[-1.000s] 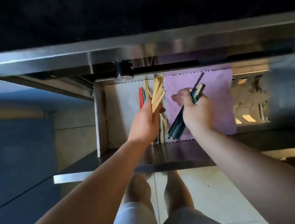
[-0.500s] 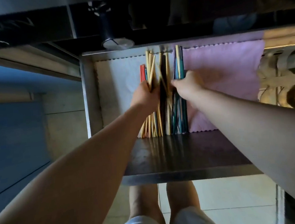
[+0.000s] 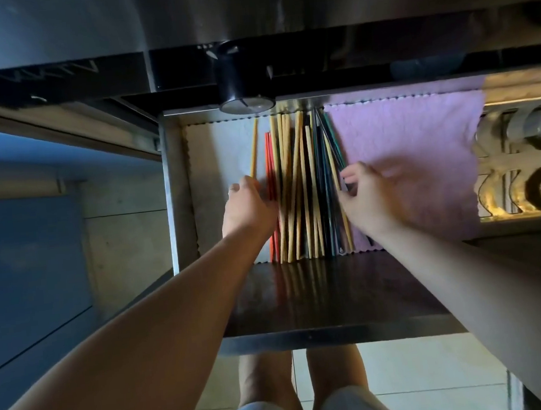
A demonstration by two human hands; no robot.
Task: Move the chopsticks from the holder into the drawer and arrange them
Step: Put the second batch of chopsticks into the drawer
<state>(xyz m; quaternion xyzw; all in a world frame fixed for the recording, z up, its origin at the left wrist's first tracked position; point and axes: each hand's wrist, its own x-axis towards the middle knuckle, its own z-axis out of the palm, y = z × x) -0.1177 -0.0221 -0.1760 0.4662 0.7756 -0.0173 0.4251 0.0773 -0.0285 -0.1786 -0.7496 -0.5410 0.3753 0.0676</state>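
chopsticks (image 3: 297, 186) lie in the open drawer (image 3: 177, 192), lengthwise, bunched near its left side where the white liner (image 3: 217, 163) meets the pink cloth (image 3: 410, 148). i see one wooden stick apart at the left, red ones next, wood mid, dark ones right. left hand (image 3: 247, 210) presses the bunch's left flank, fingers loose, gripping nothing. right hand (image 3: 364, 197) blurred, fingertips pinching a dark stick.

right hand (image 3: 367, 198) blurred, its grip unclear; left hand (image 3: 247, 211) hides chopsticks' (image 3: 296, 183) lower left.
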